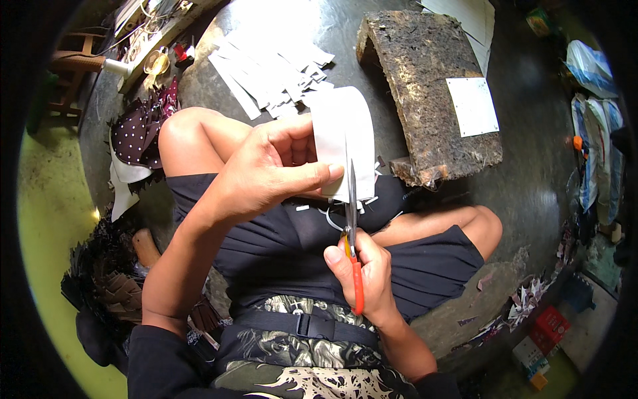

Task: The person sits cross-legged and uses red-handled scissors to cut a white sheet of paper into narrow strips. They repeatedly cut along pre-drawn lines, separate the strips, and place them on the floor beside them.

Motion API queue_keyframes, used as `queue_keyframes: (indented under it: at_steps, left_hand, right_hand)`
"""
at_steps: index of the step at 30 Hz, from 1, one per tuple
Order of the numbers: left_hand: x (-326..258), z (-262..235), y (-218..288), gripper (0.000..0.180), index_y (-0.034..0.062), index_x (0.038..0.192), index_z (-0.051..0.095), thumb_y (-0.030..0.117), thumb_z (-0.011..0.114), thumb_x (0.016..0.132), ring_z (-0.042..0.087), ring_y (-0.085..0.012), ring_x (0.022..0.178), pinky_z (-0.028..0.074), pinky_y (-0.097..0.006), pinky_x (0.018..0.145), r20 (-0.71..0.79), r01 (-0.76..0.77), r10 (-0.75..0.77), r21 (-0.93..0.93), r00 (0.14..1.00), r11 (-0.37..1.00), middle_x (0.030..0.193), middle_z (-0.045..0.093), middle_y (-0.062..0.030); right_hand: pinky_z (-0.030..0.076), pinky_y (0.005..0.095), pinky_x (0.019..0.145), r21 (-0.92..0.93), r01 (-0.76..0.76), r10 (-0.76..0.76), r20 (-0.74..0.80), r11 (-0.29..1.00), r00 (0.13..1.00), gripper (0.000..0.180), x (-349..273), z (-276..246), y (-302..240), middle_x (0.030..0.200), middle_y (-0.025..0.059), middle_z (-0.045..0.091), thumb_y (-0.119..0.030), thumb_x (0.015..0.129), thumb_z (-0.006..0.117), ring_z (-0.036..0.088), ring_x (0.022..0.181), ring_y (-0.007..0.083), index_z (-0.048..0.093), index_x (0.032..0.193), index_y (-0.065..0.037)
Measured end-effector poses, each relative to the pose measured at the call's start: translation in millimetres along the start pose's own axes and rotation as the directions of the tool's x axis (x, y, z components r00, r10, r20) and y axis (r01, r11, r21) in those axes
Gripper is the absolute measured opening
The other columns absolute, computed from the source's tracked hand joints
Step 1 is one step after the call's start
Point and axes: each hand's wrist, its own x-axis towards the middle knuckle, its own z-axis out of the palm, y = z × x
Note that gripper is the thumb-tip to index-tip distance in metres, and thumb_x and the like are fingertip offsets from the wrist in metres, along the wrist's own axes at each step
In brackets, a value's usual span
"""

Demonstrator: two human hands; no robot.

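Note:
A white strip of sheet material (335,113) with a rounded far end is pinched in my left hand (266,163), thumb on top and fingers beneath. My right hand (369,276) grips a pair of scissors (352,213) with red handles. The scissor blades point away from me and overlap the near part of the white strip. A line runs up the strip from about the blade tips; whether it is a cut or an edge, I cannot tell. Small white scraps (303,207) lie on my dark shorts below the strip.
A pile of white strips (266,73) lies on the floor ahead. At the right stands a rough, worn wooden block (425,80) with a white square piece (472,106) on it. Dark polka-dotted material (136,136) and brown scraps (119,292) are at the left; plastic bags (595,146) at the far right.

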Motion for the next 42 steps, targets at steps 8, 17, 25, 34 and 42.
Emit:
queue_keyframes:
  at_steps: [8,17,25,34,42]
  left_hand:
    - [-3.1,8.7,-7.5,0.038,-0.0015,0.134,0.064,0.004,0.076,0.099,0.067,-0.0079,0.098,0.056,-0.027,0.087,0.048,-0.036,0.034,0.034,0.998,0.999,0.111,0.073,-0.0006]
    - [-8.0,11.8,2.2,0.045,-0.0013,0.141,0.062,0.004,0.077,0.098,0.069,-0.0106,0.105,0.058,-0.029,0.094,0.072,-0.03,0.025,0.06,0.997,0.998,0.117,0.073,-0.0028]
    - [-3.1,10.9,-2.7,0.037,-0.0021,0.137,0.064,0.005,0.072,0.102,0.07,-0.0112,0.107,0.059,-0.028,0.094,-0.062,-0.071,0.071,-0.011,0.996,0.997,0.121,0.073,-0.0052]
    - [-10.0,20.3,-12.6,0.05,-0.0004,0.147,0.057,0.004,0.074,0.1,0.068,-0.0112,0.113,0.056,-0.029,0.097,-0.017,-0.111,0.111,0.01,0.994,0.994,0.124,0.072,-0.0036]
    - [-10.2,20.4,-13.9,0.054,0.0,0.15,0.054,0.002,0.074,0.1,0.067,-0.0113,0.113,0.055,-0.03,0.098,0.012,-0.111,0.111,0.018,0.994,0.994,0.128,0.069,-0.0041]
  right_hand:
    - [0.047,0.0377,0.06,0.048,0.009,-0.008,-0.016,0.999,1.0,0.036,4.4,1.0,-2.5,0.069,0.0131,0.058,-0.029,0.098,0.079,0.053,0.06,0.0228,0.061,0.087,0.0]
    - [0.041,0.0349,0.051,0.012,0.031,-0.03,-0.076,0.999,0.997,0.049,-4.0,2.4,-0.6,0.059,0.0097,0.051,-0.032,0.098,0.08,0.044,0.052,0.0169,0.052,0.071,-0.002]
    - [0.045,0.0375,0.057,0.004,0.047,-0.047,-0.024,0.999,0.999,0.039,0.9,0.7,-2.3,0.067,0.012,0.055,-0.028,0.097,0.08,0.049,0.058,0.0229,0.055,0.081,-0.002]
    - [0.053,0.0389,0.067,0.068,0.021,-0.018,-0.039,0.997,0.999,0.029,5.3,3.3,-3.7,0.078,0.0173,0.067,-0.026,0.096,0.079,0.067,0.068,0.0303,0.066,0.097,0.0]
    - [0.051,0.0368,0.06,0.046,0.035,-0.032,-0.082,0.998,0.996,0.032,-1.2,5.1,3.7,0.069,0.0135,0.063,-0.026,0.094,0.082,0.062,0.059,0.0224,0.064,0.086,-0.001]
